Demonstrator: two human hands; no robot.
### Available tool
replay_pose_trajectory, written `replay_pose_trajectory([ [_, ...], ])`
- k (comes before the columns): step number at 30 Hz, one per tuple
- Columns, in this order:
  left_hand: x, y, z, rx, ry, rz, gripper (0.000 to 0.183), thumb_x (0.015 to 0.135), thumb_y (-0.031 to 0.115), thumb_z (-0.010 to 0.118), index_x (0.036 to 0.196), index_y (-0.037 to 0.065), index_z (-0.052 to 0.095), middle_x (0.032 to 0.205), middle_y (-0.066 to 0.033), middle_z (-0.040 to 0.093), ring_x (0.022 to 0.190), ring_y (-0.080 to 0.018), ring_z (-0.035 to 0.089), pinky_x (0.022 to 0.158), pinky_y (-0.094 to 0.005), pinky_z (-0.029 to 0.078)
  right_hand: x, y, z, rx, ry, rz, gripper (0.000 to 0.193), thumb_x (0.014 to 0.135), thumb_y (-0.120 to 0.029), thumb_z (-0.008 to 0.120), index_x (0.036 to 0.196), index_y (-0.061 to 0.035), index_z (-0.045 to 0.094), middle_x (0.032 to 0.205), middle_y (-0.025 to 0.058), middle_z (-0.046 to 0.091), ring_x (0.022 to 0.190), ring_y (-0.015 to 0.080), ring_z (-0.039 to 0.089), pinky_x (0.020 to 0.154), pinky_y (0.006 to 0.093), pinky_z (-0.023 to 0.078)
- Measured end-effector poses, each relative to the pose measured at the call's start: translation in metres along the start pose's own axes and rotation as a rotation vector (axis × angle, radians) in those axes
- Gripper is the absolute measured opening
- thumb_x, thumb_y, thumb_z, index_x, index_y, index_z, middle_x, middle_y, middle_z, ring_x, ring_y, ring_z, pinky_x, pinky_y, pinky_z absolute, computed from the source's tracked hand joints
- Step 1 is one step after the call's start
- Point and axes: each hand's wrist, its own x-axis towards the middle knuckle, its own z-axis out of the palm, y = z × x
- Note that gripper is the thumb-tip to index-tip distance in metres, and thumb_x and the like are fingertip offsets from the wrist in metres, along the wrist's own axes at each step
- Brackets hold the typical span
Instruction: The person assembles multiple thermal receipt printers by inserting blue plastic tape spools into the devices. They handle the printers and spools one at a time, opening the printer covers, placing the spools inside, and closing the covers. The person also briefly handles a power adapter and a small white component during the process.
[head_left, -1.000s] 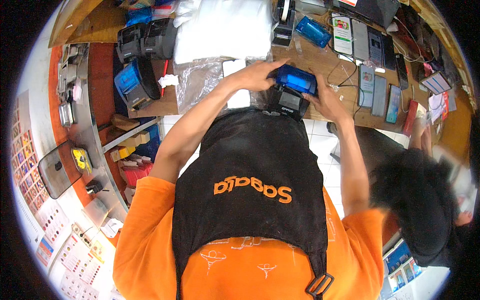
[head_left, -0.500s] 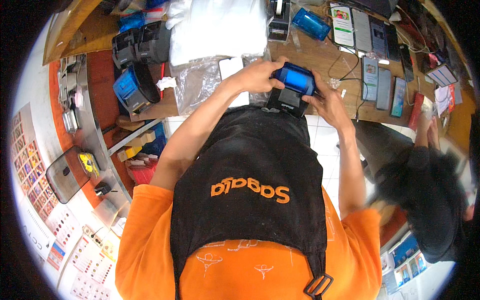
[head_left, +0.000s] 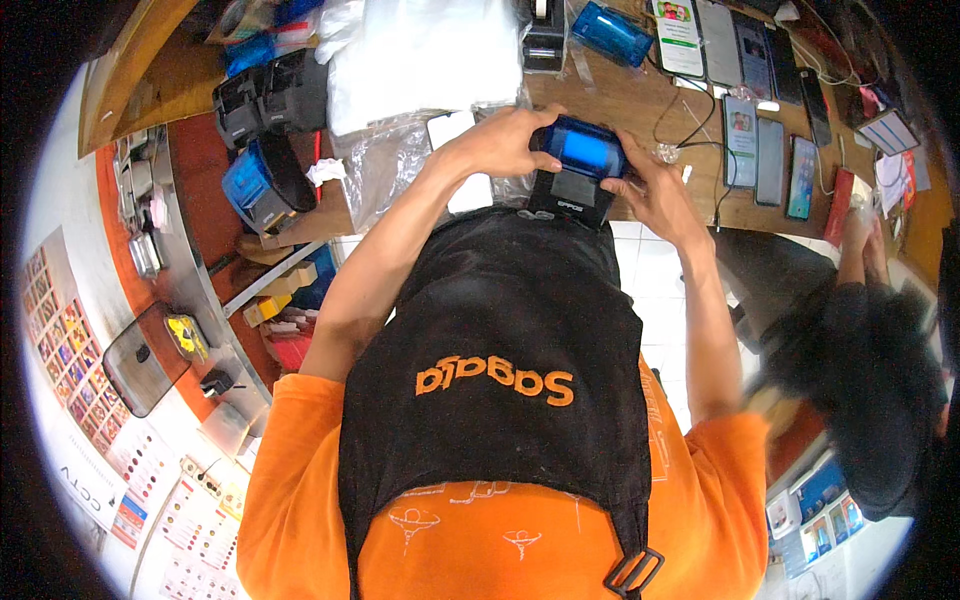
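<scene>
A small black portable printer with a see-through blue cover [head_left: 582, 150] is gripped between my two hands at the table's front edge, just beyond the apron. My left hand [head_left: 500, 145] reaches in from the left, its thumb and fingers closed on the cover's left end. At the opposite end, my right hand [head_left: 655, 195] has its fingers behind the cover and its thumb against the near right corner. The printer's black body [head_left: 568, 200] tilts toward me below the cover. Beside my left wrist lies a white, phone-shaped slab [head_left: 465, 195], partly covered by that arm.
White plastic bags [head_left: 425, 65] lie behind my left hand. A similar blue-and-black printer [head_left: 265, 185] and black cases [head_left: 270, 95] stand left. Several phones [head_left: 740, 140] and cables occupy the right side. A blurred co-worker in dark clothes [head_left: 860, 380] is at far right.
The whole view has shifted slightly, moving the table up and left in the picture. Both hands still grip the printer in nearly the same pose.
</scene>
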Motion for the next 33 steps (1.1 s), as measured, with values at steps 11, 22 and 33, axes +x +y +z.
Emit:
replay_pose_trajectory([
  [11, 0.003, -0.002, 0.003, 0.048, 0.112, 0.192, 0.083, 0.077, 0.022, 0.088, 0.15, 0.005, 0.053, 0.129, -0.0269, 0.068, 0.114, -0.0414, 0.07, 0.096, -0.0459, 0.057, 0.005, 0.009, -0.002, 0.169, -0.059, 0.085, 0.076, 0.089, -0.02, 0.081, 0.156, -0.0079, 0.047, 0.126, 0.0303, 0.068, 0.111, 0.0429, 0.071, 0.093, 0.0476, 0.055],
  [22, 0.028, 0.023, -0.041, 0.309, -0.176, 0.167, 0.071, 0.068, 0.033, 0.083, 0.131, 0.004, 0.07, 0.094, -0.022, 0.076, 0.082, -0.0384, 0.074, 0.076, -0.0424, 0.06, 0.023, 0.021, -0.02, 0.034, -0.137, 0.035, 0.075, 0.084, -0.029, 0.082, 0.146, 0.0047, 0.055, 0.117, 0.0321, 0.072, 0.109, 0.0401, 0.074, 0.095, 0.0446, 0.057],
  [33, 0.042, -0.024, -0.028, -0.134, -0.034, -0.008, 0.052, 0.097, 0.043, 0.072, 0.138, 0.01, 0.069, 0.109, -0.0126, 0.077, 0.086, -0.0196, 0.072, 0.08, -0.0332, 0.059, 0.013, 0.01, -0.009, 0.216, 0.254, 0.082, 0.048, 0.096, -0.029, 0.074, 0.134, -0.0013, 0.065, 0.115, 0.0217, 0.075, 0.1, 0.0306, 0.076, 0.084, 0.0389, 0.06],
])
